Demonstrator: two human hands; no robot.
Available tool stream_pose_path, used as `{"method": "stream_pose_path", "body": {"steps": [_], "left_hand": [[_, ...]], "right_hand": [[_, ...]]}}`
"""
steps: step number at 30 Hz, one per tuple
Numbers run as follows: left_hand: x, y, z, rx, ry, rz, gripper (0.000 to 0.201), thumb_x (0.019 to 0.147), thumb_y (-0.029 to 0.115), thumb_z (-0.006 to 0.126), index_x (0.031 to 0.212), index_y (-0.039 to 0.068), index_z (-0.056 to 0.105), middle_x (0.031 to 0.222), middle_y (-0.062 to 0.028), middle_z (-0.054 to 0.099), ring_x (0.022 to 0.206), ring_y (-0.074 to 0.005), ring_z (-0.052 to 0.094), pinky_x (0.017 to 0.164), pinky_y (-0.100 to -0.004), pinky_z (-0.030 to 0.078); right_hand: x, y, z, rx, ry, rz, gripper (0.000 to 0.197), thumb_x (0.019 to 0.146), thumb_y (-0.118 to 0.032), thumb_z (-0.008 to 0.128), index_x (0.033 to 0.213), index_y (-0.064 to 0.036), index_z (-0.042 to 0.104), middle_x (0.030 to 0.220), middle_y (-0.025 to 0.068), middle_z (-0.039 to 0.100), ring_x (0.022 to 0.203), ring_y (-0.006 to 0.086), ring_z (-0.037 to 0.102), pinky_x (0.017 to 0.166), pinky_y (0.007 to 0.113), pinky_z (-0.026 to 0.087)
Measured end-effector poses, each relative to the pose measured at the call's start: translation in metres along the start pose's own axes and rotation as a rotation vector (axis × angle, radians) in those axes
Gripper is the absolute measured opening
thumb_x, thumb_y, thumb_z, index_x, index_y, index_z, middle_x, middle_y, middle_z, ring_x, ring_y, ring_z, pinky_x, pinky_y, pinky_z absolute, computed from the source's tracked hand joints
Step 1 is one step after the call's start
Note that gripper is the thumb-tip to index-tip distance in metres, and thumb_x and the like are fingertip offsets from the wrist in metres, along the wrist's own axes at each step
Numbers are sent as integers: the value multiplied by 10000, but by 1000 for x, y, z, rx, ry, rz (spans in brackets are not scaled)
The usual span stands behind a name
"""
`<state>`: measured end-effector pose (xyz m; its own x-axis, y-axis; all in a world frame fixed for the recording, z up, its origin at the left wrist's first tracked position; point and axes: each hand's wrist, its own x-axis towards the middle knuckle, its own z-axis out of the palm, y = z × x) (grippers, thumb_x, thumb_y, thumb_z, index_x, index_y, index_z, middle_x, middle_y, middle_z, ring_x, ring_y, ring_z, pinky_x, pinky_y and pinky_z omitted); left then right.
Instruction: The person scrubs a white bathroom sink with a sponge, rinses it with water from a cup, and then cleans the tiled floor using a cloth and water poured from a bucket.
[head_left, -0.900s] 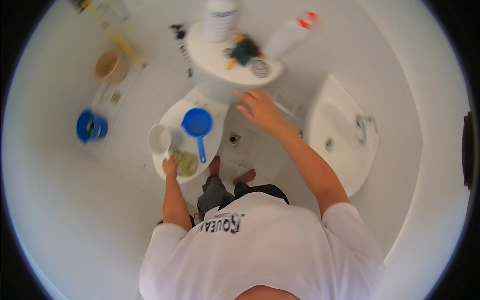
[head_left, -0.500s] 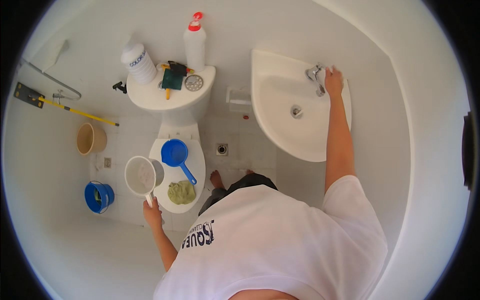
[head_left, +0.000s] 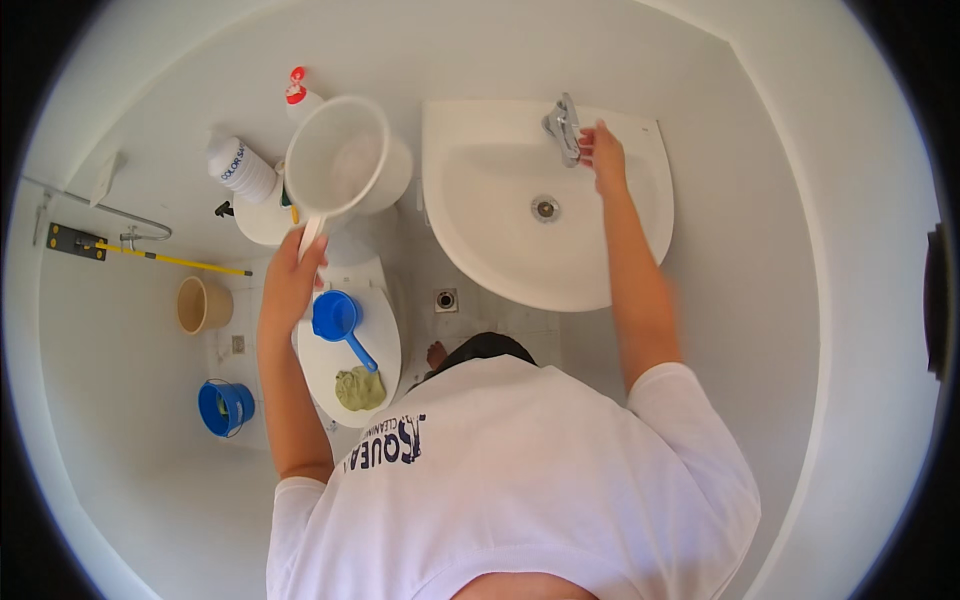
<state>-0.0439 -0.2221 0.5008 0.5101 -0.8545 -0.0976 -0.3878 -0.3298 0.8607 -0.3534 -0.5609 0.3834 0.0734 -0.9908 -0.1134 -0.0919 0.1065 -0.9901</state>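
Left hand [head_left: 290, 275] clasping white dipper [head_left: 391, 172] by handle [head_left: 313, 233], right hand [head_left: 606, 160] at faucet [head_left: 565, 125], grip unclear; any contents could slop if one-handed hold tips

Two dippers [head_left: 393, 172] [head_left: 335, 316], one faucet [head_left: 566, 132], two buckets [head_left: 208, 304] [head_left: 238, 404], seemingly two bottles [head_left: 243, 171] [head_left: 299, 104]

Left forearm [head_left: 290, 390] is pointing forward; left hand [head_left: 293, 268] is gripping, its fingers closing inward. Right forearm [head_left: 637, 265] is reaching forward, slanting slightly leftward; right hand [head_left: 604, 158] is facing left, fingers loosely bending, standing slightly apart.
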Motion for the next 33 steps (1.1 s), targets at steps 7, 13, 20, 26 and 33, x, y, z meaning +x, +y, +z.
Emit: {"method": "stream_pose_path", "body": {"steps": [7,13,20,26,33], "left_hand": [[24,54,55,-1,-101,18,382,862,281,493,1155,38,464,698,-7,490,575,-72,431,533,-208,377],[1,53,70,32,-118,-45,421,852,278,512,1201,58,427,696,-13,498,543,-75,436,517,-208,378],[1,54,86,103,-28,-39,423,849,284,511,1191,48,432,690,-32,520,550,-86,466,516,-216,391],[55,61,110,167,6,20,450,840,309,523,1187,36,437,722,-43,547,601,-99,502,546,-228,419],[100,73,141,213,-28,31,470,817,343,523,1173,43,455,730,-61,595,546,-129,531,550,-264,433]], "right_hand": [[-15,69,8,422,-22,284,279,874,-299,467,844,-35,550,739,73,565,694,180,565,639,305,464],[34,-2,3,-463,-25,-506,469,818,-421,506,1059,-19,532,858,162,604,799,279,589,724,361,456],[36,-34,-3,-706,-355,-434,545,809,-460,486,1164,-47,500,978,175,595,880,286,580,768,370,446],[42,-5,-18,182,-366,-27,366,839,-318,487,1038,-20,564,877,119,620,812,180,596,672,282,455],[3,107,-42,-1132,-713,-440,234,738,-262,613,803,-41,572,814,127,601,782,256,576,672,365,454]]}}
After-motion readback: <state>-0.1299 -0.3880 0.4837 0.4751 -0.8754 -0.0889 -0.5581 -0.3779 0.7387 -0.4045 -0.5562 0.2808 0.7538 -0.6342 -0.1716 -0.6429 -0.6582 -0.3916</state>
